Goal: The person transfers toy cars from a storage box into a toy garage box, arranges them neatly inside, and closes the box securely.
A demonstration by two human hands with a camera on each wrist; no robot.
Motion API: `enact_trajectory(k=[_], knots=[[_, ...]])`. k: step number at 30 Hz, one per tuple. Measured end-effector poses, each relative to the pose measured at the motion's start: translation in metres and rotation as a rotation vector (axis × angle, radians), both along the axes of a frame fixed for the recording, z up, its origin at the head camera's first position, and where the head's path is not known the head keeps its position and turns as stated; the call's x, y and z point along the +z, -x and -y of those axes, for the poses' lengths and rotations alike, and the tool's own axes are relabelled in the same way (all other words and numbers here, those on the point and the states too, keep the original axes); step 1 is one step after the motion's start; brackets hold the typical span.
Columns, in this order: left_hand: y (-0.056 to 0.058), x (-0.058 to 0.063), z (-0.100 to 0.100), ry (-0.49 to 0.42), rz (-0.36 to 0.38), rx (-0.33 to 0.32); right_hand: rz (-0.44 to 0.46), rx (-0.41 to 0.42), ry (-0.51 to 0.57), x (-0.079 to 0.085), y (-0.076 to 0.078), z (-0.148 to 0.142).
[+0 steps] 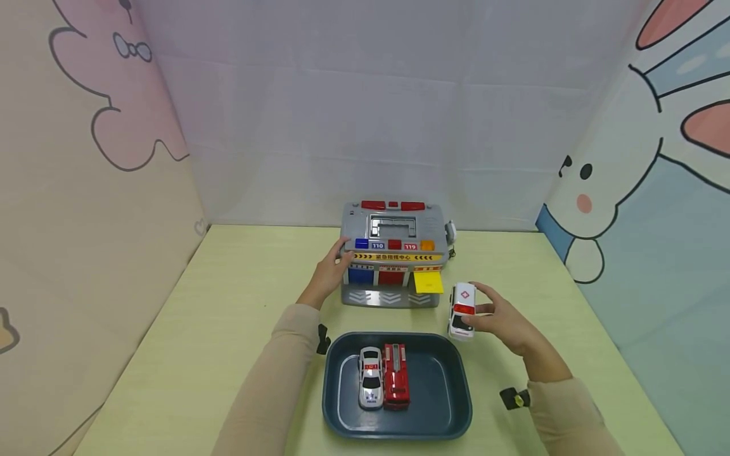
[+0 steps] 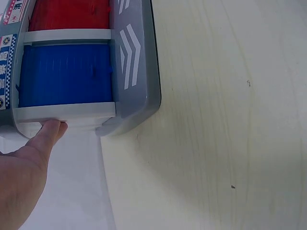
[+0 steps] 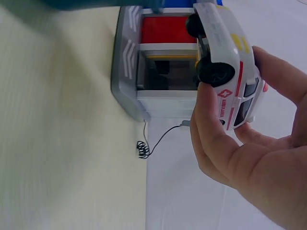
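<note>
My right hand [image 1: 506, 322] holds a white toy ambulance [image 1: 464, 296] between thumb and fingers, just right of the toy garage [image 1: 393, 225]. In the right wrist view, the ambulance [image 3: 232, 52] is tipped so its dark wheels show. My left hand [image 1: 326, 273] rests against the garage's left side; the left wrist view shows its fingertips touching the white wall beside the blue door [image 2: 67, 74]. A yellow door [image 1: 428, 282] on the garage's right bay is raised, and the bay behind it looks dark in the right wrist view. The red door [image 1: 390, 277] and blue door are down.
A dark blue tray [image 1: 439, 427] sits nearer me, holding a silver-white toy police car [image 1: 371, 380] and a red toy fire truck [image 1: 396, 377]. A coiled black cord [image 3: 143, 149] hangs by the garage's right side. White cloth [image 1: 342, 126] stands behind the table.
</note>
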State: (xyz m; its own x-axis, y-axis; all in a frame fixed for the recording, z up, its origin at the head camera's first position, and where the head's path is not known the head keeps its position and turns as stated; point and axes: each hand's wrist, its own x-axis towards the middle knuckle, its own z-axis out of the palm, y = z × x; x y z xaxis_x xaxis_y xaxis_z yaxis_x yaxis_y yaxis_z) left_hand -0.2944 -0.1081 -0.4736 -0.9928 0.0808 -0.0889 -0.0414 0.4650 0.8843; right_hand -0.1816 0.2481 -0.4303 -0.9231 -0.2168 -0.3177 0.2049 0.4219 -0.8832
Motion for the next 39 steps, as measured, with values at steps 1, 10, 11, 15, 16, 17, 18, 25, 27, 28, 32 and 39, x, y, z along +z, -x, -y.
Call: enact_trajectory(k=[1, 10, 11, 15, 16, 17, 18, 25, 27, 28, 32, 39], knots=[[0.000, 0.000, 0.000, -0.001, 0.000, 0.000, 0.001, -0.005, 0.001, -0.002, 0.002, 0.000], [0.000, -0.002, 0.001, -0.004, -0.010, -0.006, 0.009, -0.039, 0.018, -0.019, 0.011, 0.001], [-0.001, -0.003, 0.001, -0.004, -0.010, -0.005, 0.008, -0.040, 0.017, -0.020, 0.012, 0.002], [-0.001, -0.004, 0.001, -0.007, -0.007, -0.007, 0.010, -0.044, 0.011, -0.026, 0.017, 0.002], [-0.001, -0.004, 0.001, -0.009, -0.008, -0.007, 0.012, -0.042, 0.000, -0.027, 0.019, 0.002], [-0.001, -0.004, 0.001, -0.010, -0.009, -0.007, 0.015, -0.044, -0.007, -0.029, 0.020, 0.002], [-0.001, -0.003, 0.001, -0.010, -0.011, -0.006, 0.017, -0.042, -0.013, -0.030, 0.022, 0.002], [-0.001, -0.003, 0.000, -0.007, -0.012, -0.005, 0.034, -0.028, 0.007, -0.041, 0.031, 0.004], [-0.001, -0.003, 0.000, -0.007, -0.013, -0.006, 0.035, -0.026, 0.013, -0.045, 0.034, 0.005], [-0.001, -0.002, 0.000, -0.008, -0.014, -0.003, 0.034, -0.025, 0.013, -0.046, 0.035, 0.005], [0.000, -0.003, 0.000, -0.008, -0.014, 0.001, 0.031, -0.018, 0.021, -0.052, 0.038, 0.009], [0.000, -0.003, 0.000, -0.010, -0.007, 0.004, 0.018, 0.011, 0.035, -0.059, 0.042, 0.018]])
